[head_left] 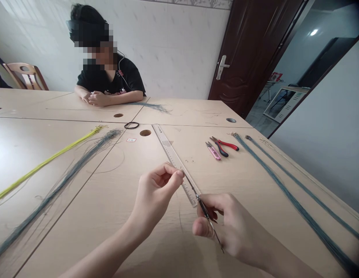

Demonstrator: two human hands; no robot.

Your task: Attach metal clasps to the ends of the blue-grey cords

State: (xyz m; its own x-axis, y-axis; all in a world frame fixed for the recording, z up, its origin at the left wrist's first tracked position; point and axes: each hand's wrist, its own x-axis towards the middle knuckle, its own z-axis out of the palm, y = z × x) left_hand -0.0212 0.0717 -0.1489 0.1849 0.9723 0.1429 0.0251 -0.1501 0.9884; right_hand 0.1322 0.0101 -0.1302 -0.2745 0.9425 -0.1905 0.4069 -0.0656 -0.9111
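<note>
At far left on the pale wooden table point(118, 231), a bright yellow bundle of thin cord point(56, 159), then, beside it, a frayed grey-blue bundle of fine strands point(66, 183). Beyond, a person in a black shirt point(130, 75), forearms resting on the table. Next, a thin black ring point(131, 128) near a small white red-edged label point(131, 140). At centre, left hand point(154, 189) over a flat pale ruler point(169, 154), grip pressed together at thumb and forefinger, contents too small to tell. Just right, right hand point(230, 226), grip pinching a slim dark metal tool point(205, 209), tip reaching the left hand. Farther right, pink-handled snips point(213, 151) just beside red-and-black-handled pliers point(217, 142), then two long teal bundles of strands point(301, 210).
</note>
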